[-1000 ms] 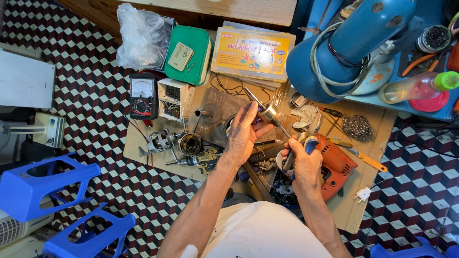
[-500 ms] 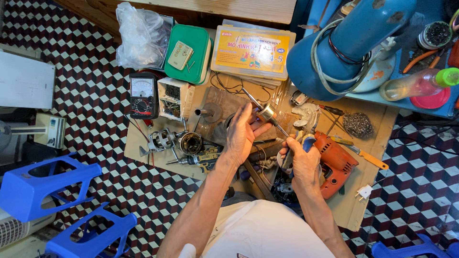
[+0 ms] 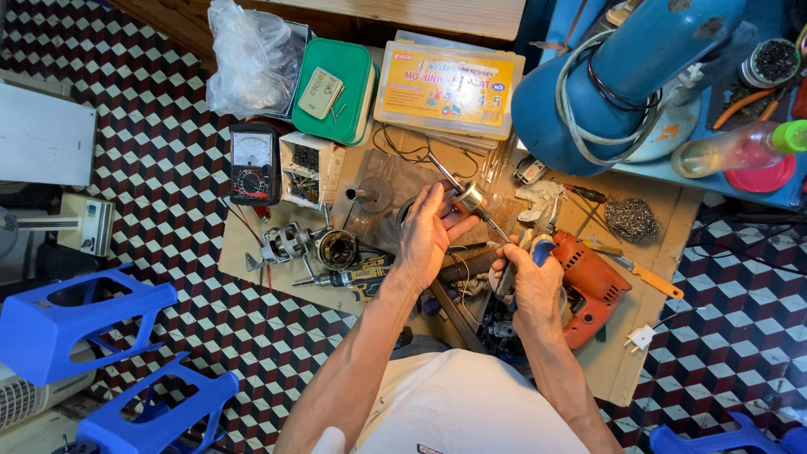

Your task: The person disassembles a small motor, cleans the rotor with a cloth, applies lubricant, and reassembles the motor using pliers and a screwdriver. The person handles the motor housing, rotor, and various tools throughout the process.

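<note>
Left hand (image 3: 427, 240) grips a small motor rotor on its shaft (image 3: 469, 198) above the bench (image 3: 647, 336); right hand (image 3: 535, 282) closed on blue-handled pliers (image 3: 530, 250) – shaft work under way – next, a steady, aligned grip

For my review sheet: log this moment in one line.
left hand: holds motor rotor | right hand: grips blue-handled tool | beside: orange drill

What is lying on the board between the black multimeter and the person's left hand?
In the head view, between the black multimeter and the left hand lie a small white box of parts and, lower, a dismantled metal motor.
</note>
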